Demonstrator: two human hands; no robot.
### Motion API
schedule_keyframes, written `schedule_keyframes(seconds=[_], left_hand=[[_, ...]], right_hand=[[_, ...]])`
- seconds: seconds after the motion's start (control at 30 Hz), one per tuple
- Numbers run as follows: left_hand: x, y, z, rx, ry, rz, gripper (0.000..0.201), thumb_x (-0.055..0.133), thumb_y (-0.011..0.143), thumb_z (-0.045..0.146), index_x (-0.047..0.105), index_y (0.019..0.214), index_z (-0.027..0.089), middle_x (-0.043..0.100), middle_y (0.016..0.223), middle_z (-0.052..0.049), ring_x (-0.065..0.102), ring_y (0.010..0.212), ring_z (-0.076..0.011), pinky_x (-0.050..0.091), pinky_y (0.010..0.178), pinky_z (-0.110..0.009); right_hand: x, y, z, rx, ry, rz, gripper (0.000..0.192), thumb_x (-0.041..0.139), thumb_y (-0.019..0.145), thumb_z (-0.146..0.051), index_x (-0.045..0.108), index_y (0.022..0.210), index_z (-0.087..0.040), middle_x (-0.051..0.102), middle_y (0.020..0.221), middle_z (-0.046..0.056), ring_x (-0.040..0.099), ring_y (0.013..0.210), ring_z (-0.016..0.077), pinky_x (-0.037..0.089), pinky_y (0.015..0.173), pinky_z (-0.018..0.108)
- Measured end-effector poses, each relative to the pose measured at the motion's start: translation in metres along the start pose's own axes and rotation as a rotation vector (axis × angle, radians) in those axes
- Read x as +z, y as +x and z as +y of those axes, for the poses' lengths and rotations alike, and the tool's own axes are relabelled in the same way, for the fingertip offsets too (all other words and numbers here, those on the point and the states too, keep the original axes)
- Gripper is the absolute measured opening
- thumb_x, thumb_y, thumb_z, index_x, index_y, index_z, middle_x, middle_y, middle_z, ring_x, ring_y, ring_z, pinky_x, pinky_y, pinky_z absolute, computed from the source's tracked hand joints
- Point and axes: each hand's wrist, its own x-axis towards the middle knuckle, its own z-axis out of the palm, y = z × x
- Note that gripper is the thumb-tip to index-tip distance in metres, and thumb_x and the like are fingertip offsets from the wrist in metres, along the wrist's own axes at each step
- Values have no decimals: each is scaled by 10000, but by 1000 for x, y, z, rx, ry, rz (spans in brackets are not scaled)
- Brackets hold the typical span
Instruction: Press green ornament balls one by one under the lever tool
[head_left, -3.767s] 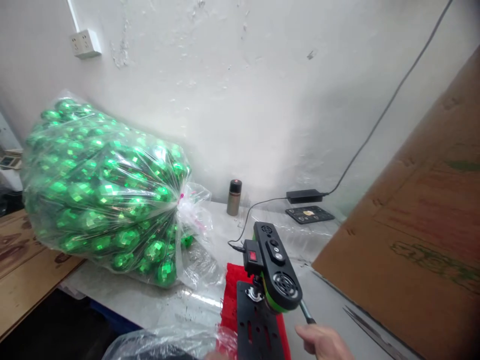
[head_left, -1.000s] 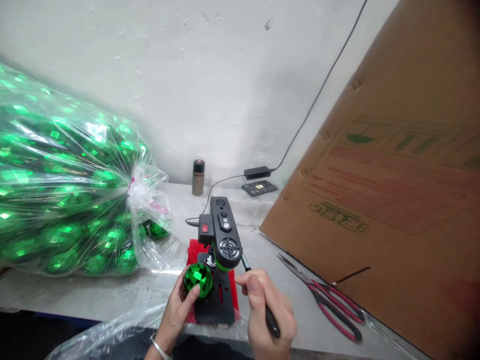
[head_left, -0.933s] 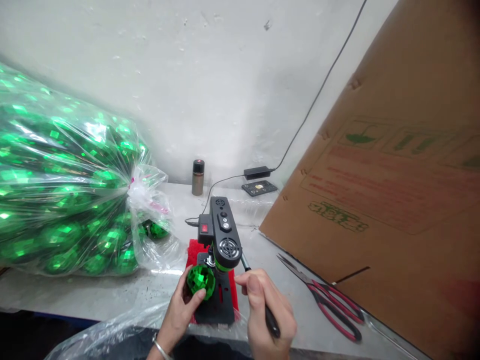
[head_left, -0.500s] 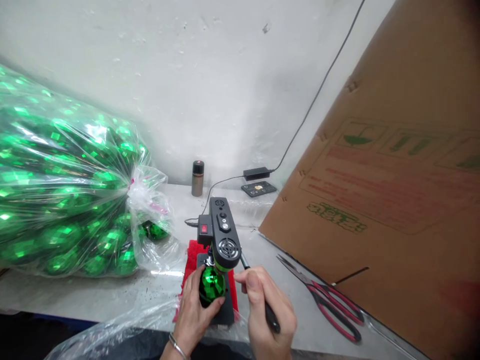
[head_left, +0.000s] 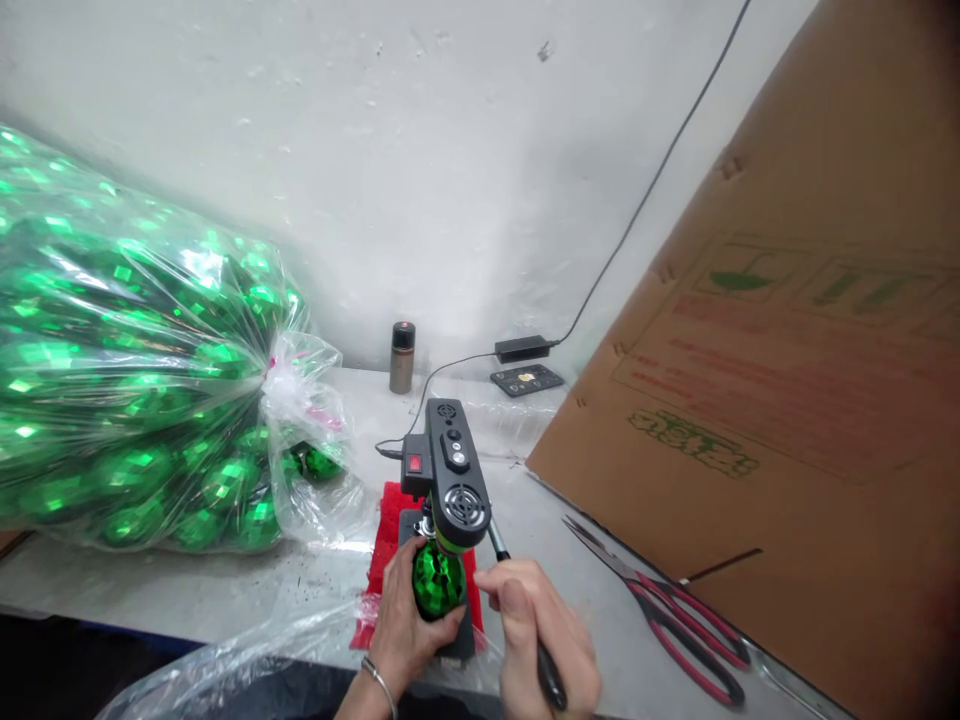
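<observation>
1. Left hand (head_left: 401, 625) wrapped around a green faceted ball (head_left: 437, 580), fingers closed on it, holding it directly under the head of the small bench drill (head_left: 454, 480).
2. Right hand (head_left: 540, 635) clamped on the drill's lever handle (head_left: 525, 620), thumb on top. Lever runs from the drill head down and right toward the person.
3. Key relation: ball sits just below the drill's chuck, on the vertical axis of the spindle, over the black base plate (head_left: 457, 640). Ball is round, no long axis. Left hand is on it; right hand is beside it, just apart.
4. Red pad (head_left: 382, 540) under the base plate. Red rocker switch (head_left: 414, 464) on the drill's left side.
5. Red-handled scissors (head_left: 675, 620) lie on the table (head_left: 225, 590) to the right, well apart from the hands.
6. Big clear bag of green balls (head_left: 135, 380) to the left, tied shut.
7. Cardboard sheet (head_left: 787, 380) leans on the right: green and red print, too blurred to read. No brand legible on the drill, the small can (head_left: 402, 357) or the power adapter (head_left: 523, 348) by the wall.
</observation>
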Motion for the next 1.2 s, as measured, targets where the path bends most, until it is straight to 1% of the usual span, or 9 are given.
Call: schedule_keyframes(seconds=[0.13,0.23,0.37,0.5,0.7,0.9,1.03,1.2], left_hand=[[-1,-1,3,8,21,-5,783,840,670,387,628,1383,140,739,1295,-199,714,1220,-423,587,1073,-642],[-3,-1,7,6,23,-20,771,828,679,385,638,1382,130,743,1270,-202,718,1206,-423,597,1057,-635],[-5,-1,10,-2,14,-44,763,815,685,380,637,1382,122,745,1258,-204,710,1217,-422,586,1069,-640],[-5,-1,11,-25,5,-46,778,809,682,380,624,1387,109,735,1279,-223,705,1231,-429,581,1072,-657],[-6,-2,13,-7,-2,-41,766,789,684,379,621,1381,108,734,1301,-232,708,1239,-434,573,1081,-672],[-6,-1,14,-24,-2,-43,749,765,691,389,627,1372,106,726,1349,-244,695,1281,-432,554,1113,-673],[-6,-1,12,-31,-1,-46,780,760,693,413,614,1384,83,715,1373,-264,684,1312,-440,539,1138,-677],[-6,-1,10,-35,-3,-49,785,788,688,419,616,1393,120,728,1376,-231,689,1313,-429,546,1143,-659]], right_hand=[[0,-12,8,-77,-10,8,237,464,1054,-70,656,965,-176,688,770,2,673,682,97,562,646,194],[-1,-17,12,-69,-23,-18,238,468,1073,-90,670,979,-172,684,777,5,666,688,95,560,655,200],[-1,-17,13,-70,-27,-19,242,472,1098,-133,677,976,-172,688,783,8,661,686,92,555,648,202],[2,-17,13,-76,-27,13,257,474,1113,-169,682,962,-175,688,770,5,658,672,92,542,618,202],[10,-19,10,-57,-48,125,259,506,1099,-166,686,913,-179,667,728,-5,641,628,104,516,594,233],[10,-18,9,-58,-47,113,261,502,1097,-165,687,913,-180,672,725,-3,645,610,113,506,579,241],[12,-18,9,-46,-42,143,261,514,1094,-177,688,899,-180,661,717,-4,635,601,114,501,570,241],[15,-19,9,-62,-48,167,270,518,1097,-189,687,887,-182,648,693,-7,618,581,115,493,547,245]])
